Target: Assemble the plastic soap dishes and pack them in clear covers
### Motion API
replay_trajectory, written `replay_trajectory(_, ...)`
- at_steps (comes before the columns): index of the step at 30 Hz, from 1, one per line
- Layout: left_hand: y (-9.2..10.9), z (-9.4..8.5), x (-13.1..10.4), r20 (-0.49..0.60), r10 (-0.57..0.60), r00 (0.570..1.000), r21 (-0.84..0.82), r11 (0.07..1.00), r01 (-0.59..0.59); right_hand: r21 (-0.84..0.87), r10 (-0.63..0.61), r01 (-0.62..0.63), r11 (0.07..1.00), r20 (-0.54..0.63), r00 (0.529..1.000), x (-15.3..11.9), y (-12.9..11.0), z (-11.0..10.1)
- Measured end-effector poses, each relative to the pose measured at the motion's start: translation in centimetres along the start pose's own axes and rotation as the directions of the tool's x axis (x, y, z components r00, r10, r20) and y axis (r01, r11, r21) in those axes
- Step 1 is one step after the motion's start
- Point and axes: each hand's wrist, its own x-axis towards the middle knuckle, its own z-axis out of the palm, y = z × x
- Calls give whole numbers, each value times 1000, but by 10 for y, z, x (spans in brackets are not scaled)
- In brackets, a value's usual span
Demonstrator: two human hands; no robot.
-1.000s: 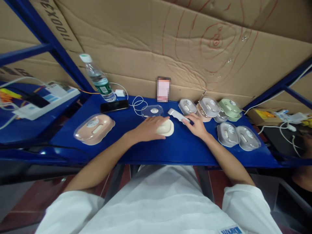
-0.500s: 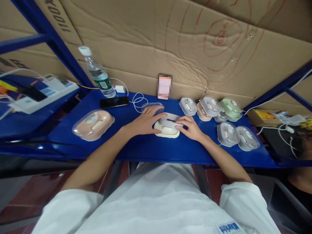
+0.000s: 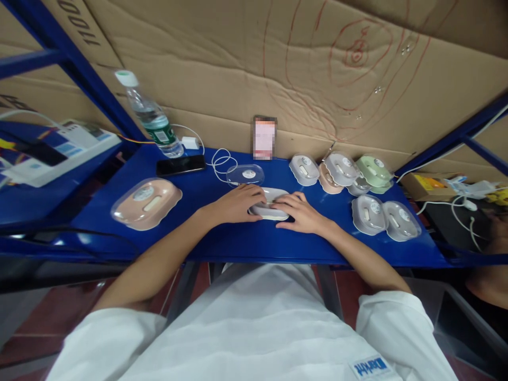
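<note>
In front of me on the blue table, a grey plastic box shell (image 3: 277, 194) sits over a white base (image 3: 272, 216). My left hand (image 3: 241, 203) is closed on its left side, fingers on top and thumb low at the front. On the right side my right hand (image 3: 300, 213) grips it too, fingers bent over the top. The hands cover both ends of the box, and its slot is mostly hidden. A clear lid (image 3: 238, 174) with a round sticker lies just behind my left hand.
A pink lidded box (image 3: 153, 206) stands left on the table (image 3: 238, 246). Several grey, pink and green lidded boxes (image 3: 369, 214) are grouped at the right. Along the back are a water bottle (image 3: 159, 129), a black phone (image 3: 180, 165), a white cable (image 3: 216, 164) and an upright phone (image 3: 264, 138).
The grey shell has come down over the white base. Both hands have closed in on it, the left moving off the clear lid. The view has shifted slightly.
</note>
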Motion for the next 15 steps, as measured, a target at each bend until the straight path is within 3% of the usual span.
replay_trajectory(11, -7, 10, 3, -59, 13, 998, -18, 1000, -14, -101, -4, 3, 995, -10, 1000, -1, 9, 7)
replay_trajectory(15, -12, 6, 2, -152, -19, 988, -44, 999, 12, -110, 6, -7, 994, -10, 1000, -1, 9, 7)
